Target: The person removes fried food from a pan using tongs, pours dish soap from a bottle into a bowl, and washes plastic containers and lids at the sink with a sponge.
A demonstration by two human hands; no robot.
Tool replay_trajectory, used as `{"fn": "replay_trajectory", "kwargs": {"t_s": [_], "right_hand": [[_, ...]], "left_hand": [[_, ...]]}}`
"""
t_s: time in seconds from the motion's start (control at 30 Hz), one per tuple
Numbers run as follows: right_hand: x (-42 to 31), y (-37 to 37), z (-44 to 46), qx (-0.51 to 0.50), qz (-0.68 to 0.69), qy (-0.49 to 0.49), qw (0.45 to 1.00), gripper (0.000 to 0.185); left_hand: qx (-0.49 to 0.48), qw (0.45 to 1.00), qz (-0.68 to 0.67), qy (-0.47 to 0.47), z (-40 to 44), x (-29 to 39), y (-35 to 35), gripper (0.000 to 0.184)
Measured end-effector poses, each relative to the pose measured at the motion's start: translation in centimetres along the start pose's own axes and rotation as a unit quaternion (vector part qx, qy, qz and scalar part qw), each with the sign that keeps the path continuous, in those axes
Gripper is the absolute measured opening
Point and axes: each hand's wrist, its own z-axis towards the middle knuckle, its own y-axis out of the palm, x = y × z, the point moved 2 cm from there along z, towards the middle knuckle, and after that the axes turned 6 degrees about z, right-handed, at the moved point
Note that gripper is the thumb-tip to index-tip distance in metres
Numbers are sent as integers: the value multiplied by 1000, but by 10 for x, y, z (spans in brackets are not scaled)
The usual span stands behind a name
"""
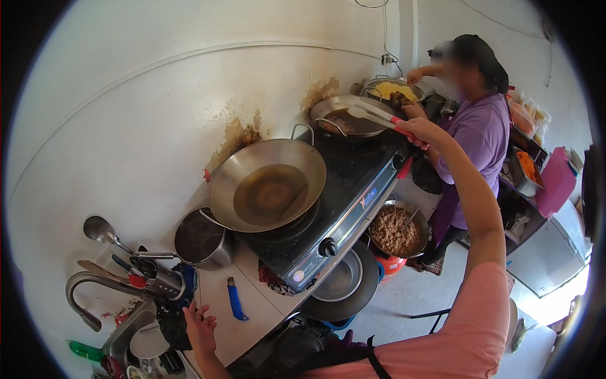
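My right hand [421, 131] is closed round the red handle of metal tongs [377, 116], whose head reaches over the far wok [353, 120] holding dark oil. Nearer, a large wok [268, 184] with brownish oil sits on the black two-burner stove [278, 249]. My left hand [201, 327] is held with fingers apart and nothing in it, near a dark cloth [175, 325] by the sink. On the counter, a blue-handled knife [236, 300] lies between that hand and the stove.
Another person in purple [473, 132] stands past the stove beside a pan of yellow food [394, 90]. A steel pot [203, 240], utensil holder [165, 278] and faucet [82, 297] line the wall. Below are a pan of minced food [398, 232] and stacked pans [344, 278].
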Motion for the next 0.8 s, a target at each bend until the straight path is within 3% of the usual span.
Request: {"fn": "replay_trajectory", "kwargs": {"t_s": [0.1,0.5,0.8], "right_hand": [[3,-11,61,56,-131,-6,990,51],[-25,-7,117,-147,-109,194,964,53],[-14,15,124,-165,-34,193,967,48]], "left_hand": [[65,998,1,5,1,-11,-22,63],[77,997,7,-8,-7,-23,-39,47],[76,997,4,6,-6,-11,-28,44]]}}
